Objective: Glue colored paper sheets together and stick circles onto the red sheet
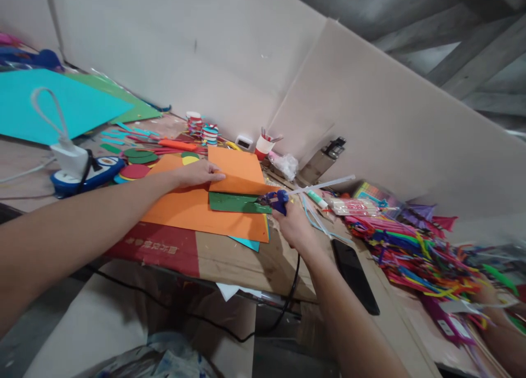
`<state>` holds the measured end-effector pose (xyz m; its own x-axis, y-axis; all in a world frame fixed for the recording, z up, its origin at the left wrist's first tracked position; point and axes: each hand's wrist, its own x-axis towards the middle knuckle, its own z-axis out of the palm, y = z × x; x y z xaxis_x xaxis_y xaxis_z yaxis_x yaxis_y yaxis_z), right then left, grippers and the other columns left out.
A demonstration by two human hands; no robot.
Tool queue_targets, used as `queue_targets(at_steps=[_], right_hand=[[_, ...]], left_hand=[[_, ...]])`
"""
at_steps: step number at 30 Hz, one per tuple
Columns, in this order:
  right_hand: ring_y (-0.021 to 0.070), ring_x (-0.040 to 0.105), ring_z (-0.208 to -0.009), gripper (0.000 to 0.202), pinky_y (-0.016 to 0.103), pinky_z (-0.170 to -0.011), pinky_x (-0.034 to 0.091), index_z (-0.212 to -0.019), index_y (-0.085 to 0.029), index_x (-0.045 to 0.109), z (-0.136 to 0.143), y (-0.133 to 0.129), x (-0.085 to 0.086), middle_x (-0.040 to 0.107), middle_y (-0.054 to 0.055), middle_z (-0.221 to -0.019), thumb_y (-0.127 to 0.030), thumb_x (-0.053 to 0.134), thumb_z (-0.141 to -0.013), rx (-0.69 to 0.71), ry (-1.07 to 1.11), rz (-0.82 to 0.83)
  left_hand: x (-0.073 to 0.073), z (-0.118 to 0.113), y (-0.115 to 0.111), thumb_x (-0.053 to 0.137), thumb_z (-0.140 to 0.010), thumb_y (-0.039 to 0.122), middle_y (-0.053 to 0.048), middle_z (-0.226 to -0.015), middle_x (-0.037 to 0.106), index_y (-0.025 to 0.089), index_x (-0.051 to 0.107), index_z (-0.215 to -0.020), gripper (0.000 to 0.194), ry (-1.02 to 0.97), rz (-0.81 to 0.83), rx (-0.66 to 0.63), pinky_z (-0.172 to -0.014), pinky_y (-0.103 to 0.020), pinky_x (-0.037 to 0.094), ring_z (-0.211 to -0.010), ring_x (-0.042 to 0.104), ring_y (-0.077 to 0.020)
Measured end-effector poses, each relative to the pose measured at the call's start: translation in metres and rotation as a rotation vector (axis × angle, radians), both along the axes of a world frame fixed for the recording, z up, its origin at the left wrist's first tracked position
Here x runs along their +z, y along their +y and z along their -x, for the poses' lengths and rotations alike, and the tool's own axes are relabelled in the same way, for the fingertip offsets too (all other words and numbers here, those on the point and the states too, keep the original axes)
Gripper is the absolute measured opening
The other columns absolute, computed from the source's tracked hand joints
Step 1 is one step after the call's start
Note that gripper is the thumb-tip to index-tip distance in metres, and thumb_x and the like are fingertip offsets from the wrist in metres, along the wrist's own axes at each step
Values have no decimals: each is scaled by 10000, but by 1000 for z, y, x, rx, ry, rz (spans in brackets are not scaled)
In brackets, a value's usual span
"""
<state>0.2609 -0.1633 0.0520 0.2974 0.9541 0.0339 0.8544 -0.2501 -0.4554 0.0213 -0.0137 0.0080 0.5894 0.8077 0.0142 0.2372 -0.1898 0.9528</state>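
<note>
My left hand [198, 172] is closed on the left edge of a smaller orange sheet [236, 167], thumb on top. Below that sheet's lower edge shows a green strip [224, 202], lying over a larger orange sheet [189, 211]. A blue hot glue gun [279, 200] is gripped in my right hand [292, 219], its nozzle over the right part of the green strip. Out of the gun's back sticks a long clear glue stick [322, 183]. Whether the nozzle touches the strip I cannot tell.
A black cable [293, 285] hangs from the glue gun over the table edge. A blue power strip [84, 175] stands left, a phone [354, 276] right. Colourful pipe cleaners [406, 257] lie piled at right, near another person's arm [499, 328]. A pen cup [263, 146] stands behind.
</note>
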Motion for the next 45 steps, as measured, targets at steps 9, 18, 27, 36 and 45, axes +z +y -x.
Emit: queue_targets(at_steps=[9, 18, 27, 36, 45], right_hand=[[247, 640, -966, 233, 316, -811, 437, -1046, -175, 597, 43, -9, 5, 693, 117, -1024, -292, 495, -872, 145, -36, 76], [266, 634, -975, 253, 313, -767, 444, -1056, -164, 595, 10, -22, 12, 673, 146, -1051, -295, 465, -882, 38, -103, 99], [238, 643, -924, 227, 306, -783, 448, -1032, -182, 596, 39, -12, 2, 694, 112, -987, -291, 494, -861, 168, -6, 73], [243, 646, -903, 204, 296, -731, 443, -1014, -179, 598, 25, -20, 9, 684, 122, -954, -277, 481, -879, 93, -105, 66], [226, 650, -875, 209, 255, -657, 409, -1021, -187, 594, 71, -10, 7, 702, 99, -956, -301, 488, -881, 240, -39, 92]], left_hand=[[-4, 3, -1, 697, -744, 467, 8, -613, 530, 147, 596, -658, 347, -166, 206, -128, -546, -229, 400, -543, 480, -101], [-8, 2, 4, 723, -730, 454, -1, -589, 550, 144, 607, -621, 348, -175, 217, -84, -531, -239, 420, -532, 507, -110], [-8, 3, 2, 707, -747, 470, -10, -640, 594, 138, 630, -673, 348, -177, 236, -114, -578, -236, 445, -575, 540, -115], [-12, 2, 7, 709, -744, 469, -7, -613, 574, 147, 603, -635, 355, -178, 226, -105, -548, -237, 411, -547, 514, -110], [-10, 3, 6, 694, -762, 488, 16, -577, 519, 143, 587, -644, 379, -175, 177, -148, -493, -220, 330, -499, 439, -84]])
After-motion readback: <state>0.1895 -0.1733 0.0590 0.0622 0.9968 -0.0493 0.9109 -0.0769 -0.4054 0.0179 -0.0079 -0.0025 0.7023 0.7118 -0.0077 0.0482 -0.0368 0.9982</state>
